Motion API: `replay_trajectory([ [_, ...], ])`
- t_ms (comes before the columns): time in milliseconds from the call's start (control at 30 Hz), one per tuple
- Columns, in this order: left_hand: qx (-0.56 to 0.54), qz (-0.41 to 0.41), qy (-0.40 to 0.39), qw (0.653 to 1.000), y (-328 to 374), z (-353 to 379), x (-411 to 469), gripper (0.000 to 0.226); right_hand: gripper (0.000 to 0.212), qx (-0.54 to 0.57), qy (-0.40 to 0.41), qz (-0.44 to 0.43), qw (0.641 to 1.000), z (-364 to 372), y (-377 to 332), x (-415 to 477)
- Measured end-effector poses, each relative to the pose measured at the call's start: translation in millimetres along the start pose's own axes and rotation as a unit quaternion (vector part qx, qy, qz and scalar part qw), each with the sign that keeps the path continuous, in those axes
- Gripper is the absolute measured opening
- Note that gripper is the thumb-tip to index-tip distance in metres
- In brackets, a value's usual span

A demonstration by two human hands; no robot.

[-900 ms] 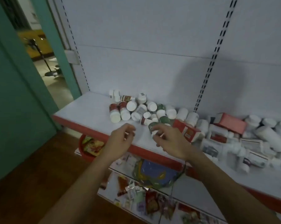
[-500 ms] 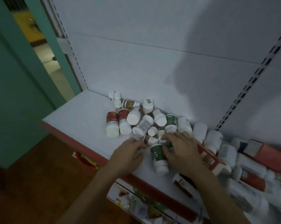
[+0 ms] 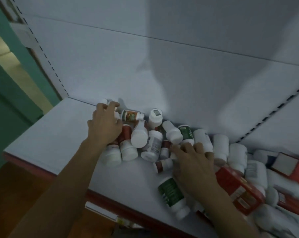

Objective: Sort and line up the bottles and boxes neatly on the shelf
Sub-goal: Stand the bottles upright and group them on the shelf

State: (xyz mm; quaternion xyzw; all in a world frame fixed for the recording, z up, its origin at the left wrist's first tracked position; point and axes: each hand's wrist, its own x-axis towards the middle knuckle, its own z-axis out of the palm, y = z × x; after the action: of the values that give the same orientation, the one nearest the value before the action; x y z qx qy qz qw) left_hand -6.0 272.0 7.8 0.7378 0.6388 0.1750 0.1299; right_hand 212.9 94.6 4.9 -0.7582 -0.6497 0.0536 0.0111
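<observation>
shelf (image 3: 47, 145) white, red front edge | left hand (image 3: 105, 124) at heap's left end by back edge, fingers curled over small white bottles (image 3: 104, 101), hold cannot be told | bottle heap (image 3: 138, 134) mid-shelf toward back edge | right hand (image 3: 195, 162) fingers bent into heap, grip cannot be told | green-label bottle (image 3: 171, 193) lying near front edge | red box (image 3: 238, 188) just right

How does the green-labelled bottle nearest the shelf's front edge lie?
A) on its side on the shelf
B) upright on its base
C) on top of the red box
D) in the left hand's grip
A: the green-labelled bottle lies on its side on the shelf, white cap toward the front edge, beside the right hand.
</observation>
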Motion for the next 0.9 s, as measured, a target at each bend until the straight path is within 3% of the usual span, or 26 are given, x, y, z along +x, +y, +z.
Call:
replay_trajectory([
  [100,-0.046,0.029,-0.066,0.996,-9.6,10.1,28.3,0.025,0.052,-0.021,0.029,0.064,0.997,8.2,-15.3,10.4],
  [267,-0.087,0.081,-0.131,0.984,-25.1,14.2,47.7,0.024,0.049,-0.027,0.047,0.114,0.992,11.3,-30.9,22.2],
  [433,-0.166,0.165,-0.010,0.972,-48.4,-8.4,54.8,0.018,0.028,0.041,0.093,0.169,0.980,-2.9,-42.4,24.0],
  [533,-0.178,0.154,0.046,0.971,-66.6,-23.2,72.0,0.017,0.035,0.095,0.074,0.157,0.980,-5.7,-58.7,27.2],
  [667,-0.102,0.157,0.007,0.982,-87.1,-18.2,98.5,0.021,0.043,0.095,0.041,0.199,0.974,5.0,-72.9,26.9],
  [800,-0.096,0.155,-0.015,0.983,-99.5,-5.2,104.7,0.026,0.019,0.153,0.139,0.237,0.949,8.5,-72.8,25.7],
  [900,-0.113,0.157,-0.012,0.981,-103.8,-2.5,103.6,0.032,0.021,0.185,0.234,0.214,0.930,3.9,-79.8,21.4],
])
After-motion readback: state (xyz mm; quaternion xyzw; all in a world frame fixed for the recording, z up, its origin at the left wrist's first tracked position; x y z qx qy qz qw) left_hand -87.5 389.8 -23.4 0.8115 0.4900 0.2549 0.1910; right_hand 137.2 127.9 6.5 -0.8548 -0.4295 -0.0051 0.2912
